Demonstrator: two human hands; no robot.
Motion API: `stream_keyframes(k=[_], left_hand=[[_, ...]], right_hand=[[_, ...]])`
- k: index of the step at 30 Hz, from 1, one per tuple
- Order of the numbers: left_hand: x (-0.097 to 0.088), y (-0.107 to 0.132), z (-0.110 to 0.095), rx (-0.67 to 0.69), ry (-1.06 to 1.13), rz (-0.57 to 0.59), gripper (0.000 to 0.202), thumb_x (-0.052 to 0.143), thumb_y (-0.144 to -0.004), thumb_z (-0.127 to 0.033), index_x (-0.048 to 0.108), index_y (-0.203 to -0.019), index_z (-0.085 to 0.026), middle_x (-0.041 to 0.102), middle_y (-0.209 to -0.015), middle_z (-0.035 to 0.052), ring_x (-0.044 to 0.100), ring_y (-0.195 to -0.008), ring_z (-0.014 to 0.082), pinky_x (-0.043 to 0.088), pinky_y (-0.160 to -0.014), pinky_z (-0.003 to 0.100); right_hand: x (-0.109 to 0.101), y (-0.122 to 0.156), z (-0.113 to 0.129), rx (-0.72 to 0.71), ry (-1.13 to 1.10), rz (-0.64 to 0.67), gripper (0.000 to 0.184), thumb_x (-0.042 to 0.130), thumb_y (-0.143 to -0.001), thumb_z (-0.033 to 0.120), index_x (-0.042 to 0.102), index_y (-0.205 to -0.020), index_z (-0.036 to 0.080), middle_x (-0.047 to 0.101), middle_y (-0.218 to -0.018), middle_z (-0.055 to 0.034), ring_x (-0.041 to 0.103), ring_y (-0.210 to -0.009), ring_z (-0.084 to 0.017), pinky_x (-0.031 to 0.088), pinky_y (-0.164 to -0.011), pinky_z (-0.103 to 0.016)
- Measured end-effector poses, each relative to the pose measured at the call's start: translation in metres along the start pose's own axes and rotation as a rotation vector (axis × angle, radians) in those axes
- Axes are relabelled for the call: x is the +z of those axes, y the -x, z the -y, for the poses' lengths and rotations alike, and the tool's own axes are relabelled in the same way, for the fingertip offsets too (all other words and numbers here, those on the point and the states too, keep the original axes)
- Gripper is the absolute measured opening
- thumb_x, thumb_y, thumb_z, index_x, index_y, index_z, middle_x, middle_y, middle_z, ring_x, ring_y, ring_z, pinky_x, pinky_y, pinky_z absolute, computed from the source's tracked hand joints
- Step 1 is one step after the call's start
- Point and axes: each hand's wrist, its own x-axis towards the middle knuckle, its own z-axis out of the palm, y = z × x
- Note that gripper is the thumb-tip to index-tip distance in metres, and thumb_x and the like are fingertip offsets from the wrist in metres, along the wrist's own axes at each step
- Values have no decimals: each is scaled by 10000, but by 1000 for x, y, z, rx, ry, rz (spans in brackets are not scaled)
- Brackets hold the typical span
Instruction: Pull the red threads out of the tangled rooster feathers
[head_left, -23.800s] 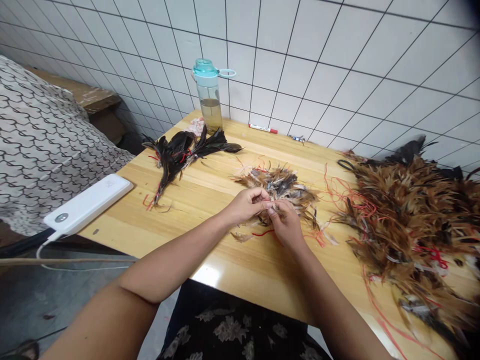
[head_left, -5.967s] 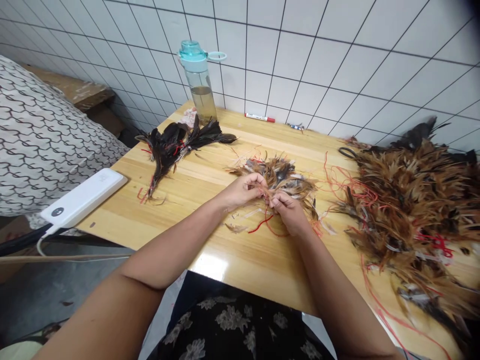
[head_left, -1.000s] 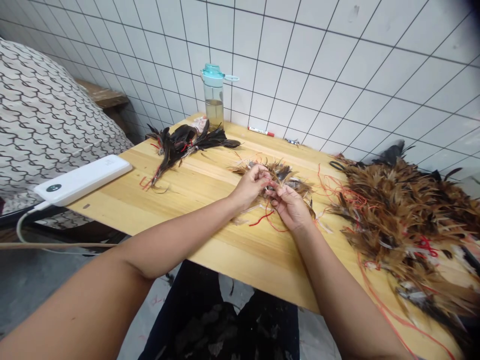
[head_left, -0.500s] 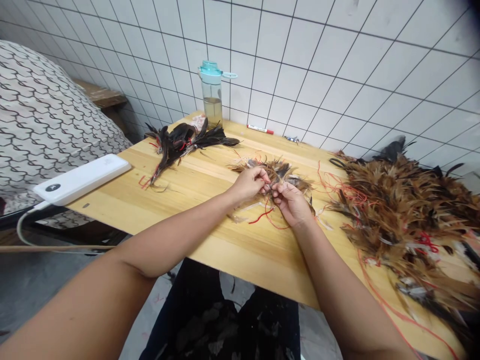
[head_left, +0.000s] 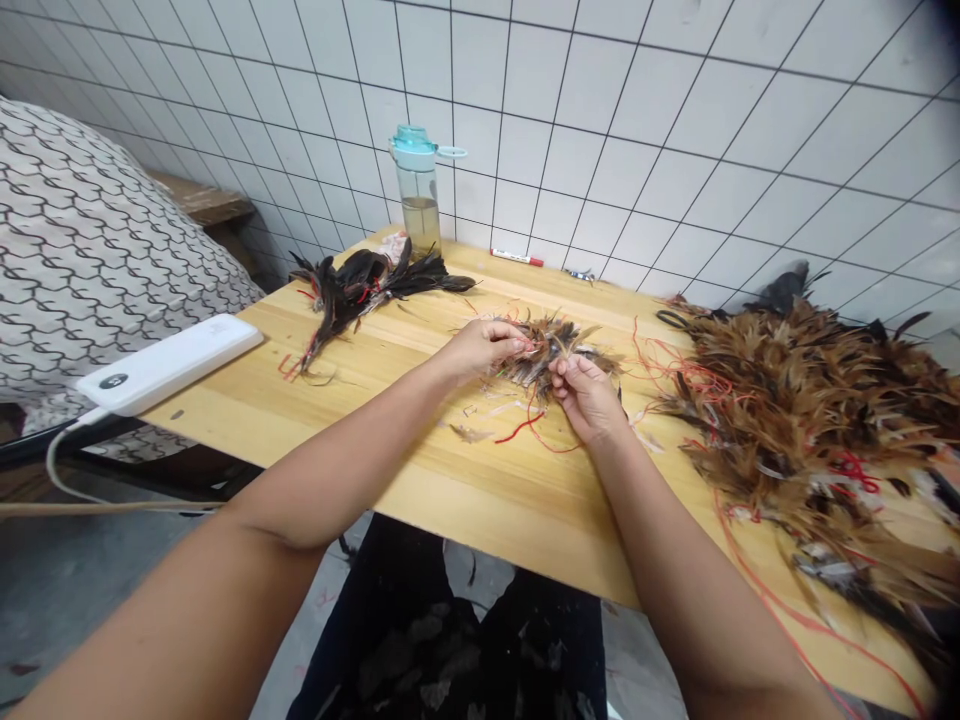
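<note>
My left hand (head_left: 487, 347) is closed in a pinch at the left side of a small pile of loose brown and grey feathers (head_left: 551, 335). What its fingertips hold, if anything, is too small to make out. At the pile's near right side, my right hand (head_left: 589, 393) pinches a light brown feather (head_left: 564, 347) between thumb and fingers. A gap separates the two hands. Just below them, a red string (head_left: 519, 430) and feather scraps (head_left: 470, 433) lie on the wooden table (head_left: 420, 460).
A big heap of brown feathers (head_left: 810, 390) with tangled red string (head_left: 697, 375) covers the right. Black feather bundles (head_left: 360, 285) lie at the back left, near a water bottle (head_left: 418, 190). A red-capped marker (head_left: 517, 257) rests by the tiled wall. A white power bank (head_left: 172, 362) sits on the left edge.
My left hand has drawn away from my right hand, to the left and slightly back. My right hand has stayed nearly in place. The view has shifted a little.
</note>
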Motion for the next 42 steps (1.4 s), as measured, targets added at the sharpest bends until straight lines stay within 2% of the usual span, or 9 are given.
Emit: stream_keyframes(k=[6, 13, 19, 24, 26, 30, 36, 39, 42], left_hand=[[1, -1, 1, -26, 30, -14, 214, 738, -671, -251, 578, -758, -139, 542, -577, -36, 399, -467, 49, 279, -479, 196], [5, 3, -8, -47, -33, -39, 155, 693, -707, -177, 544, -726, -140, 542, -555, -33, 406, -421, 38, 283, -429, 173], [-8, -2, -17, -18, 54, -179, 123, 654, -703, -104, 561, -780, -129, 571, -585, -35, 359, -366, 15, 227, -379, 161], [-21, -5, -19, -27, 59, -232, 143, 654, -682, -90, 547, -769, -128, 604, -643, -13, 506, -459, 43, 344, -439, 151], [-24, -5, -20, -41, 35, -228, 143, 645, -671, -83, 545, -763, -130, 595, -629, -15, 520, -480, 50, 347, -452, 150], [-24, -4, -22, -22, -33, -193, 106, 596, -659, -63, 547, -725, -130, 556, -604, -26, 450, -474, 39, 310, -465, 162], [-24, -4, -17, 56, -227, -126, 78, 644, -655, -136, 608, -724, -137, 540, -638, -17, 472, -582, 77, 365, -580, 204], [-26, -4, -15, 63, -320, -109, 93, 648, -668, -177, 631, -752, -140, 462, -583, -39, 406, -549, 75, 327, -564, 210], [-25, -2, -16, 82, -424, -165, 129, 643, -668, -184, 634, -792, -150, 363, -556, -65, 326, -524, 70, 276, -542, 207]], right_hand=[[-3, -2, -1, -2, 3, -21, 286, 797, -608, 342, 559, -650, 188, 596, -692, 19, 434, -543, -54, 289, -456, -193], [-1, -1, -2, 12, 8, -3, 285, 807, -607, 356, 580, -635, 185, 607, -701, 12, 446, -557, -55, 291, -464, -189], [1, 1, -3, 12, 13, 15, 302, 810, -605, 389, 587, -628, 186, 615, -721, 9, 444, -561, -58, 282, -468, -199], [1, 1, -3, 15, 23, 10, 316, 820, -582, 398, 593, -631, 184, 610, -711, 9, 440, -561, -59, 284, -473, -205], [1, 0, -3, 11, 37, 14, 317, 816, -590, 405, 591, -635, 187, 608, -707, 10, 438, -559, -63, 287, -469, -210], [1, 0, -3, 11, 58, 20, 333, 813, -606, 424, 573, -635, 195, 609, -708, 11, 439, -554, -66, 302, -468, -211], [2, 1, -4, 12, 101, 18, 336, 786, -621, 441, 561, -640, 193, 592, -706, 6, 429, -544, -68, 300, -465, -222], [2, 2, -4, 7, 95, 26, 339, 792, -605, 438, 559, -632, 194, 576, -685, 12, 428, -545, -69, 298, -467, -222], [3, 2, -4, 14, 84, 24, 331, 802, -594, 428, 568, -628, 196, 570, -667, 14, 429, -547, -73, 297, -471, -222]])
